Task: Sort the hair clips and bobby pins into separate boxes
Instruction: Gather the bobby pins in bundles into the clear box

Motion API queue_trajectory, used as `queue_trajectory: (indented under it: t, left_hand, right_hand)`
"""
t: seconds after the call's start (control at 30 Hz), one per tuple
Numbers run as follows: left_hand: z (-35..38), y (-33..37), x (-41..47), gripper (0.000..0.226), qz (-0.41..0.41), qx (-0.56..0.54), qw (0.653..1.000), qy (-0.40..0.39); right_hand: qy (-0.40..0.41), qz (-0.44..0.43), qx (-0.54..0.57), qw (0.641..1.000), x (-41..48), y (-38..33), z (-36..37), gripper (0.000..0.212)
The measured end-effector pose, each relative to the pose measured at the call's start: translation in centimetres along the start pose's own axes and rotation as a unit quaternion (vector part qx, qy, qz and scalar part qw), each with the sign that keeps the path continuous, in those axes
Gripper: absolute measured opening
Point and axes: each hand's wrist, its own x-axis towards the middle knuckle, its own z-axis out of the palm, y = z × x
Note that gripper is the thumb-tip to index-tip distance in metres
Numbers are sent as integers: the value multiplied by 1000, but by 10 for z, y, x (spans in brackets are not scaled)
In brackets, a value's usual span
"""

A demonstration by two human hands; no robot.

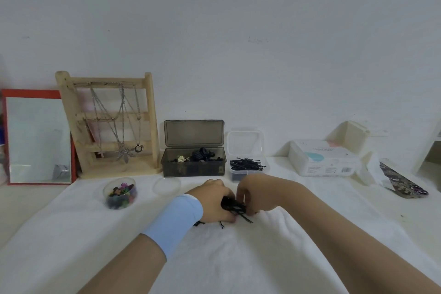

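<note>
Pile of black pins point(235, 206): thin, dark and tangled, lying mid-way across the white cloth point(238, 258), with a few strays poking out underneath. The hands are hiding most of it.

Left hand point(212, 200), with a pale blue band on the wrist, is curling round the pile's left side and gripping it. Right hand point(257, 196) is pinching the pile's right edge with bent fingertips.

Behind, the dark box point(193, 167), lid up, is holding black hair clips point(202, 154). Just beside it on the right, the clear box point(249, 169) is holding bobby pins point(247, 164).

Round tub point(120, 194) of coloured clips and a loose lid point(167, 185) are sitting to the left.

Wooden stand point(71, 112), mirror point(38, 138) and wipes pack point(324, 159) are standing along the wall.
</note>
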Motion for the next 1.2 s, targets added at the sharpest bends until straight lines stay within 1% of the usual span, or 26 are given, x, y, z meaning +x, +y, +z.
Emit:
queue_trajectory:
  t: [0.07, 0.1, 0.17, 0.23, 0.27, 0.3, 0.33, 0.37, 0.4, 0.47, 0.53, 0.6, 0.7, 0.8, 0.87, 0.93, 1.0, 1.03, 1.07, 1.1, 1.17, 1.2]
  left_hand:
    - [-2, -3, 0, 45, 6, -7, 1000, 14]
    - [-2, -4, -1, 42, 7, -12, 1000, 25]
    - [-2, -6, -2, 46, 10, -16, 999, 49]
    - [-2, -7, -2, 63, 12, -24, 999, 45]
    - [-3, -7, -2, 75, 10, -30, 999, 27]
    - [-5, -9, -4, 88, 3, -31, 1000, -2]
    - [-9, -11, -7, 99, -8, -17, 999, -33]
    - [-13, -14, -10, 106, -22, 13, 998, -58]
    - [-16, -19, -13, 106, -33, 47, 996, -72]
    - [-17, -29, -15, 91, -36, 68, 995, -63]
    - [-13, -36, -13, 72, -23, 37, 999, -29]
    - [-9, -37, -12, 66, -18, 11, 1000, -2]
    - [-3, -32, -12, 61, -23, -12, 999, 34]
    - [-1, -27, -10, 59, -29, -23, 997, 62]
    - [-1, -26, -10, 60, -28, -26, 997, 67]
    - [-4, -29, -12, 70, -28, -34, 998, 46]
    - [-8, -36, -16, 89, -44, -5, 999, 3]
    - [-10, -39, -18, 93, -55, 26, 998, -16]
    - [-12, -42, -20, 89, -62, 45, 997, -22]
    - [-13, -44, -22, 80, -63, 43, 997, -15]
    - [-13, -44, -24, 52, -49, 7, 999, 15]
    - [-13, -43, -24, 41, -39, -4, 999, 28]
  right_hand:
    - [27, -14, 35, 999, 0, 0, -1, 31]
    - [38, -8, 51, 998, 0, 3, -1, 31]
    - [50, 23, 60, 997, 0, 10, -2, 39]
    - [16, 60, 53, 997, -1, 13, 1, 62]
    - [-7, 68, 54, 996, -2, 12, 2, 74]
    - [-23, 66, 49, 996, -2, 10, 4, 82]
    - [-26, 57, 37, 997, -2, 8, 6, 83]
    - [-20, 49, 30, 998, -2, 6, 6, 78]
    - [-12, 40, 31, 999, -2, 5, 6, 70]
    - [-6, 16, 37, 999, 1, 3, 4, 50]
    - [-14, -6, 39, 999, 3, -1, 1, 37]
    - [-1, -22, 38, 999, 5, -9, -2, 32]
    - [39, -41, 48, 997, 7, -20, -5, 29]
    - [63, -34, 33, 997, 7, -23, -6, 30]
    - [72, -22, 40, 996, 7, -23, -4, 38]
    - [65, -15, 33, 997, 9, -23, 1, 55]
    - [45, -18, 9, 999, 12, -26, 8, 75]
    - [34, -21, -4, 999, 15, -27, 12, 80]
    - [27, -28, -12, 999, 17, -28, 13, 79]
    - [27, -37, -13, 999, 19, -28, 14, 70]
    - [43, -66, -6, 997, 23, -29, 12, 41]
    - [49, -76, -11, 996, 23, -30, 10, 31]
